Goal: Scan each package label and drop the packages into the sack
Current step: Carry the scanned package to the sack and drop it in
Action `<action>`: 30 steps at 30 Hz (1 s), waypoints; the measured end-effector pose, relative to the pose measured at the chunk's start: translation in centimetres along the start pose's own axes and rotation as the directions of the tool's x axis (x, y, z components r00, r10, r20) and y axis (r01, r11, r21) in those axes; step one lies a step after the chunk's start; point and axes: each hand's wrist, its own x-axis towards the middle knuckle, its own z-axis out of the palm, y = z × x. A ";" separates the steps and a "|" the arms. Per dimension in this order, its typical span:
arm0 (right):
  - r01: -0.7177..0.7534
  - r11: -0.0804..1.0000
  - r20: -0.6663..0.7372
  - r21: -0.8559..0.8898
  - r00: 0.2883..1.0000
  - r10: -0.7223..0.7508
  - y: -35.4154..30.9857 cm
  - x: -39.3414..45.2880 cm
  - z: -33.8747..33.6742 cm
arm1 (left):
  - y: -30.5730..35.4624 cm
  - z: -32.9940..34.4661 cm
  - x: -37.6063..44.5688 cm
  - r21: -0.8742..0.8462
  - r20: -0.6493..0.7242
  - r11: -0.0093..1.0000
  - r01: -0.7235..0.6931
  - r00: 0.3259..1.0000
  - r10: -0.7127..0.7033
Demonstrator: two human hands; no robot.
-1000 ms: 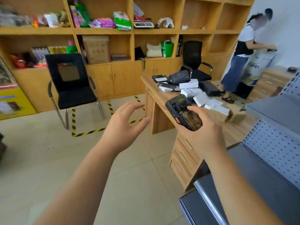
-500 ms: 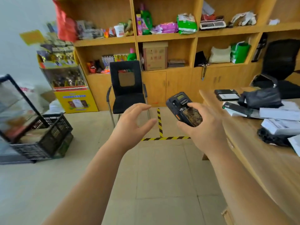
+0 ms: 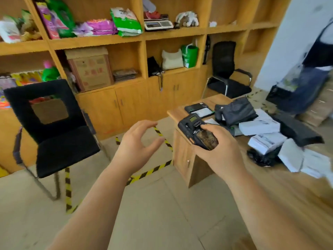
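My right hand (image 3: 214, 150) grips a black handheld scanner (image 3: 197, 131) with a small lit screen, held over the near left corner of the wooden desk (image 3: 182, 112). My left hand (image 3: 138, 143) hovers over the floor to the left of it, fingers loosely spread and holding nothing. Several packages lie on the desk: a black poly bag (image 3: 234, 110), white labelled boxes (image 3: 259, 125), a flat black parcel (image 3: 297, 130) and more white parcels (image 3: 292, 156). No sack is in view.
A black chair (image 3: 52, 130) stands on the left by yellow-black floor tape (image 3: 68, 192). Wooden shelves and cupboards (image 3: 126, 98) fill the back wall. A second black chair (image 3: 225, 69) is behind the desk. A person (image 3: 310, 83) stands at the far right.
The view has swung back to the right, so the desk and its packages are more in view and the basket at the left has gone. Both hands keep their pose.
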 end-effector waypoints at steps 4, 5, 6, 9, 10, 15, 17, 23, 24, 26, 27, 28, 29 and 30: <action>-0.191 0.980 -0.183 -0.055 0.967 0.178 3.4 3.1 -0.6 | -1.3 4.7 8.9 -0.096 0.150 0.988 -0.122 0.979 0.135; -0.237 0.969 -0.217 -0.063 0.951 0.219 4.2 3.5 -0.8 | -1.3 6.1 10.6 -0.120 0.180 0.983 -0.142 0.970 0.162; -0.283 0.957 -0.246 -0.065 0.934 0.260 5.3 4.0 -1.2 | -1.3 7.6 12.2 -0.150 0.211 0.976 -0.158 0.959 0.187; -0.408 0.909 -0.313 -0.078 0.876 0.367 8.8 5.6 -2.0 | -1.5 12.4 16.3 -0.217 0.302 0.958 -0.190 0.920 0.251; -0.436 0.894 -0.332 -0.100 0.862 0.383 10.2 6.2 -2.2 | -1.7 14.0 17.7 -0.224 0.329 0.953 -0.203 0.905 0.270; -0.513 0.854 -0.402 -0.085 0.802 0.442 16.9 10.6 -2.4 | -1.9 21.9 25.3 -0.232 0.395 0.934 -0.272 0.851 0.346; -0.526 0.848 -0.413 -0.062 0.787 0.458 19.3 12.9 -2.4 | -1.7 24.8 28.2 -0.237 0.416 0.930 -0.279 0.836 0.357; -0.589 0.805 -0.444 -0.077 0.743 0.501 25.9 19.4 -3.1 | -1.4 33.3 35.6 -0.243 0.495 0.912 -0.329 0.767 0.409; -0.601 0.796 -0.456 -0.077 0.731 0.508 26.7 20.1 -3.2 | -1.6 34.5 36.5 -0.240 0.511 0.915 -0.324 0.760 0.402; -0.629 0.774 -0.464 -0.072 0.708 0.532 27.9 21.1 -3.3 | -2.0 36.9 38.3 -0.233 0.538 0.924 -0.302 0.751 0.381; -0.645 0.761 -0.465 -0.071 0.696 0.547 28.5 21.6 -3.3 | -2.3 38.1 39.1 -0.228 0.555 0.928 -0.296 0.743 0.374; -0.660 0.747 -0.468 -0.073 0.684 0.559 29.1 22.1 -3.3 | -2.5 39.3 39.9 -0.220 0.573 0.928 -0.301 0.730 0.372; -0.678 0.732 -0.475 -0.073 0.669 0.572 29.8 22.7 -3.2 | -2.8 40.5 40.7 -0.207 0.587 0.925 -0.318 0.716 0.377; -0.695 0.715 -0.485 -0.078 0.653 0.582 30.4 23.2 -3.0 | -3.0 41.7 41.5 -0.190 0.599 0.922 -0.337 0.704 0.381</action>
